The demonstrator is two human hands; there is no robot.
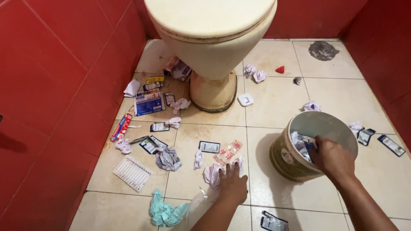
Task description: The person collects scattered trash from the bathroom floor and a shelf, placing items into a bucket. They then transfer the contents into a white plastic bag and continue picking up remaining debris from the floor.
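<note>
Near the bottom middle of the tiled floor [299,85], the person's left hand [233,184] is pressing down with fingers spread and curling over a crumpled white tissue [212,173], gripping its upper edge. Just beside that hand, on its near left, a clear plastic wrapper [199,201] is lying flat. The right hand [332,158] is reaching over the near rim of a round pale bucket [295,162], clenched around a bundle of wrappers and paper [302,143] that is sitting inside the bucket's mouth. The bucket is standing upright on the right of the floor, well apart from the left hand.

Farther out, a red-and-white printed wrapper [227,150] is lying just beyond the tissue, with a small dark sachet [209,146] to its left. A grey crumpled cloth [168,159] is lying farther left, and a white ribbed tray [132,173] is resting near the left red wall [51,107]. A teal crumpled piece [163,212] is sitting at the near edge. Against the wall, a red toothpaste carton [121,127] and a blue-and-white box [149,102] are lying among more sachets. At the far end, a cream toilet [212,38] is standing with its lid closed, small paper wads scattered around its base. A dark floor drain [323,50] is showing at the far right.
</note>
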